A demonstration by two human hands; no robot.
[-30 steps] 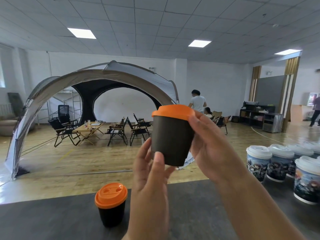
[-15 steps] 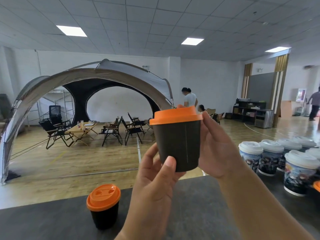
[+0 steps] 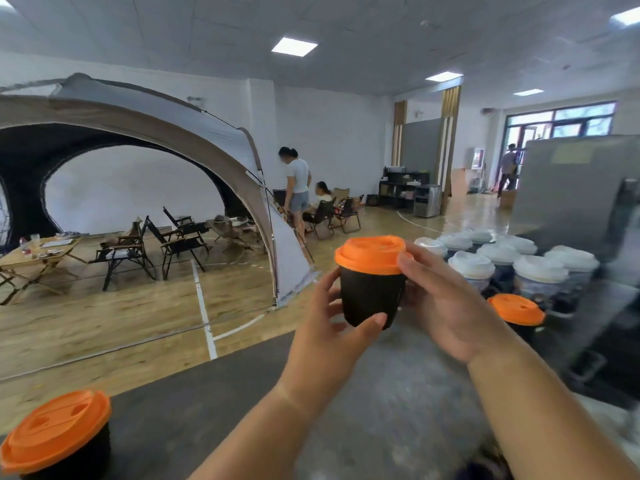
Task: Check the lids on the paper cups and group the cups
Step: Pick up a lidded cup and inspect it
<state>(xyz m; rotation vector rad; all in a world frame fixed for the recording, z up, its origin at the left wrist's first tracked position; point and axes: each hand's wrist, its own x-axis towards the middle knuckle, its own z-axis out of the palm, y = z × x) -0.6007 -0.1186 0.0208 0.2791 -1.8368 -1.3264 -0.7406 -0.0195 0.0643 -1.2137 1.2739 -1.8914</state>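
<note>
matt black on the raised cup [image 3: 372, 299], bright orange on its lid [image 3: 370, 254]. same black and orange on the cup at lower left [image 3: 59, 434] and the cup at right [image 3: 516, 308]. white on the lids of the cluster of cups [image 3: 538, 270] behind, with dark, blurred print on their sides. mottled dark grey on the table [image 3: 398, 393]. warm wood planks with white painted lines across the floor [image 3: 104, 323]. beige and pale grey on the tent [image 3: 173, 116], black inside its arch. black on the folding chairs [image 3: 124, 251]. white on walls [image 3: 329, 133] and ceiling tiles [image 3: 381, 36]. flat grey on the panel [image 3: 571, 185].
</note>
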